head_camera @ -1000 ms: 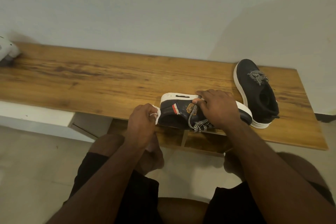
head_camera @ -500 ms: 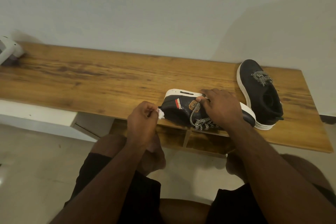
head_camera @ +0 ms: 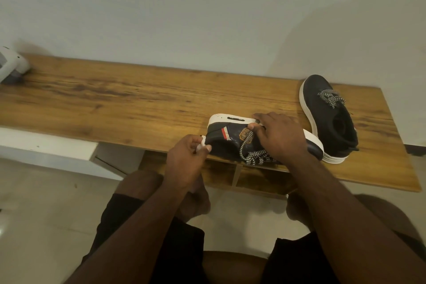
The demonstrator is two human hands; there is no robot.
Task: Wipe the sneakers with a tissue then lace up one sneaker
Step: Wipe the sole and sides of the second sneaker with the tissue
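Here the right hand [head_camera: 280, 137] grips the tipped sneaker [head_camera: 232, 137] steady on the table [head_camera: 129, 104] while the left hand [head_camera: 184, 157] pinches the tissue [head_camera: 203, 144] against its heel.

Wood-grain counter [head_camera: 138, 104] along the wall. On it: dark sneaker w/ white sole [head_camera: 230, 138] tipped on its side at front edge; 2nd dark sneaker [head_camera: 327, 117] upright near right end; white device [head_camera: 10, 64] at far left, partly cut off.

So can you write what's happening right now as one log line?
step: wiping | left hand: pinches tissue at sneaker heel | right hand: holds sneaker on its side | other sneaker: upright on bench
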